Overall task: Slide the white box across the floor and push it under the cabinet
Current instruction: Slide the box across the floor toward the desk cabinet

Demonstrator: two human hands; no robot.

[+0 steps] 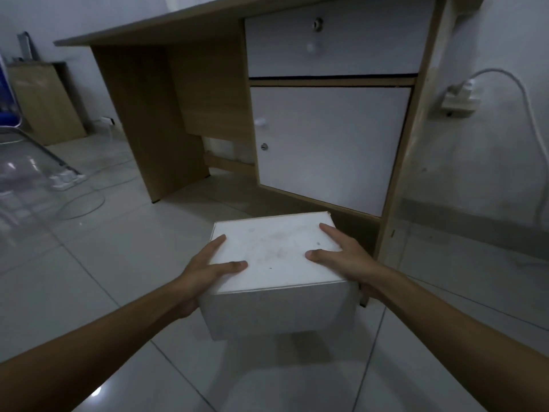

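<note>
A white cardboard box (276, 257), closed and slightly scuffed on top, sits on the tiled floor just in front of the cabinet. My left hand (205, 269) grips its left side, thumb lying across the lid. My right hand (347, 260) grips the right side, fingers spread on the lid. The cabinet (329, 144) is the white-doored part of a wooden desk, with a drawer above the door. A dark gap runs between its base and the floor, right behind the box.
The desk's open knee space (190, 120) lies to the left, bounded by a wooden side panel. A white cable (531, 120) hangs from a wall socket at right. Cables, a power strip (66, 179) and a clear chair lie on the floor at left.
</note>
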